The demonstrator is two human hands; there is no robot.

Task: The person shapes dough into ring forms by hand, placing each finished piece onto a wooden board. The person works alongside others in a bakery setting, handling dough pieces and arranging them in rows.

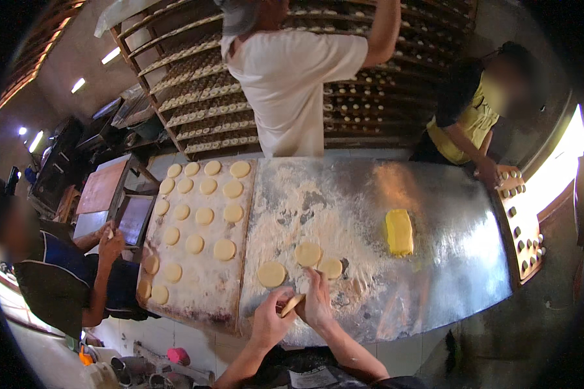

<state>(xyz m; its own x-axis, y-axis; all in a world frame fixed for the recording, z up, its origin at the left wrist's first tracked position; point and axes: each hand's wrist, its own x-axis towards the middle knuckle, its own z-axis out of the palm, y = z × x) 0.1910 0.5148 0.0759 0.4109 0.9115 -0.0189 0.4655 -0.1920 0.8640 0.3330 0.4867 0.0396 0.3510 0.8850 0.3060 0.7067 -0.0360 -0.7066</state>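
A flat round of pale dough (292, 305) is tilted on edge between my hands, above the table's near edge. My left hand (271, 319) is closed around it with curled fingers. My right hand (316, 303) stands upright against its other side, fingers stretched out. Just beyond my hands, three more dough rounds lie on the floured metal table (448, 279): a left one (271, 274), a middle one (308, 254) and a smaller right one (331, 268), which lies close to my right fingertips.
To the left, a floured board (198, 298) carries rows of dough rounds (204, 216). A yellow block (400, 232), like butter or margarine, lies right of centre. People stand left, far and right; the right one touches a tray of small pieces (522, 240). Loaded racks (201, 97) stand behind.
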